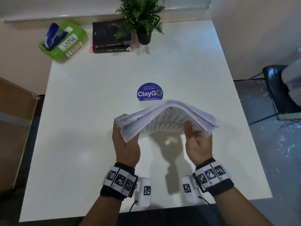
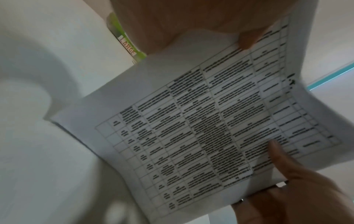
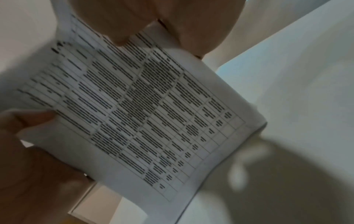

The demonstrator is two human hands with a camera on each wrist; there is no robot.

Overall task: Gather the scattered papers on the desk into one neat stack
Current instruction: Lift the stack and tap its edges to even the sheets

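A thick stack of printed papers (image 1: 164, 118) is held above the middle of the white desk (image 1: 81, 128), bowed upward in the centre. My left hand (image 1: 125, 144) grips its left edge, and my right hand (image 1: 195, 141) grips its right edge with the thumb on the near face. Both wrist views look up at the stack's printed table page (image 2: 201, 128) (image 3: 143, 113), with a thumb (image 2: 247, 39) pressed on it. The opposite hand (image 3: 28, 144) shows at the lower left of the right wrist view. No loose sheets lie on the desk.
At the desk's far edge sit a green box labelled LARGE (image 1: 63, 41), stacked black books (image 1: 111, 38) and a potted plant (image 1: 143, 18). A blue ClayGo sticker (image 1: 149, 92) lies just beyond the papers. A black chair (image 1: 280, 92) stands to the right, and a brown cabinet (image 1: 14, 128) to the left.
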